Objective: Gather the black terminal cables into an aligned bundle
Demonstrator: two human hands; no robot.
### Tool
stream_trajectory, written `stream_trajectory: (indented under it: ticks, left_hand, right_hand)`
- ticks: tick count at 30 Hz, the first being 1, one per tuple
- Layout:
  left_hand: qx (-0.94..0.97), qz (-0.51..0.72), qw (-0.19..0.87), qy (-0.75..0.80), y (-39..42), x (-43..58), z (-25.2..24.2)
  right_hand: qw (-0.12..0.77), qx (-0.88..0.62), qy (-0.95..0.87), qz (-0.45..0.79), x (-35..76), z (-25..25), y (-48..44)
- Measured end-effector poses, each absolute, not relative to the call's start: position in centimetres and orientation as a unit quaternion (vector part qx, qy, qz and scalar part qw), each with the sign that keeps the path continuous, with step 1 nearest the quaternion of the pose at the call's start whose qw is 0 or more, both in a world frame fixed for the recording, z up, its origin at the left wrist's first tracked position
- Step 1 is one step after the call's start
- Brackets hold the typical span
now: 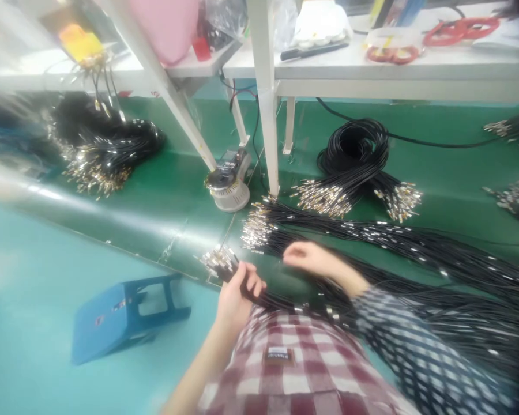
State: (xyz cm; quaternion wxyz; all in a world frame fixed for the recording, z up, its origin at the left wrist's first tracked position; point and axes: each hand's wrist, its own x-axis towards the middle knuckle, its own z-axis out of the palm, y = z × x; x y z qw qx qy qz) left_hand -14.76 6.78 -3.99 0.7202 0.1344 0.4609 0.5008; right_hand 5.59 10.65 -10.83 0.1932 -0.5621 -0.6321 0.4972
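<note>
My left hand (237, 288) is closed around a bundle of black cables (263, 297) near its end. The bundle's metal connector tips (219, 260) stick out beyond my thumb, over the bench's front edge. The cables run from this hand to the right, in front of my checked apron. My right hand (313, 259) hovers over or rests on the cables at the middle, its fingers curled together; whether they hold anything is hidden. Just behind it lie more long black cables (354, 230), with a cluster of silver connectors (257, 227) at their left end.
Behind are a coiled cable bundle (354, 150) and a round white device (229, 190) beside a white shelf post (266, 115). Another cable heap (108, 150) lies at left. Red-handled scissors (462, 31) sit on the shelf (372, 72). A blue stool (108, 323) stands on the floor.
</note>
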Motion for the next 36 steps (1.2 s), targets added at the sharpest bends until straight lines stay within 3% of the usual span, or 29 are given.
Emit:
stream_trajectory:
  ticks: [4, 8, 12, 16, 20, 36]
  left_hand:
    - [0.139, 0.509, 0.718, 0.454, 6.4, -14.8, -4.3]
    - [0.159, 0.506, 0.712, 0.460, 6.5, -14.9, -4.6]
    - [0.160, 0.497, 0.713, 0.468, 7.2, -14.6, -4.4]
    - [0.178, 0.483, 0.719, 0.468, 7.9, -14.1, -4.0]
    - [0.194, 0.478, 0.720, 0.465, 8.7, -13.1, -3.2]
    - [0.247, 0.469, 0.699, 0.480, 9.5, -10.2, -1.2]
  right_hand:
    - [0.126, -0.651, -0.622, 0.417, 5.1, -13.2, 10.0]
    - [0.140, -0.663, -0.620, 0.396, 6.4, -12.6, 9.8]
    - [0.171, -0.632, -0.603, 0.456, 8.4, -10.6, 9.1]
    - [0.279, -0.566, -0.517, 0.578, 9.8, -9.1, 7.0]
    - [0.331, -0.557, -0.465, 0.603, 10.7, -8.0, 4.8]
    - [0.339, -0.536, -0.459, 0.622, 10.4, -7.4, 3.2]
